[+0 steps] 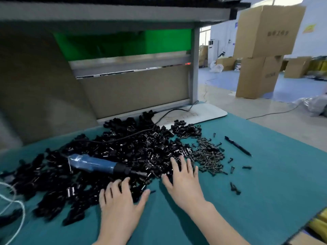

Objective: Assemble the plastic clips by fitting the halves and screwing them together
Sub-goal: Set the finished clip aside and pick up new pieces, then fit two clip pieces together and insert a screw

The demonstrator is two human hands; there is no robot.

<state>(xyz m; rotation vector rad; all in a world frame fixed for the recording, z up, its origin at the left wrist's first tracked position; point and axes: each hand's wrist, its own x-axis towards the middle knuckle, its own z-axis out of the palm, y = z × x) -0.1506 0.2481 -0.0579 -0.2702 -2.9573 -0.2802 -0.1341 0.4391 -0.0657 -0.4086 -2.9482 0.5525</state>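
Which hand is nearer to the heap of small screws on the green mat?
Right. The right hand rests just left of the screws, fingertips almost at them. The left hand is farther left, on the black clip halves near the blue screwdriver.

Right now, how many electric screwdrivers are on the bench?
1. The blue electric screwdriver lies on the pile of black clip halves, just beyond the left hand. Another could be buried under the pile.
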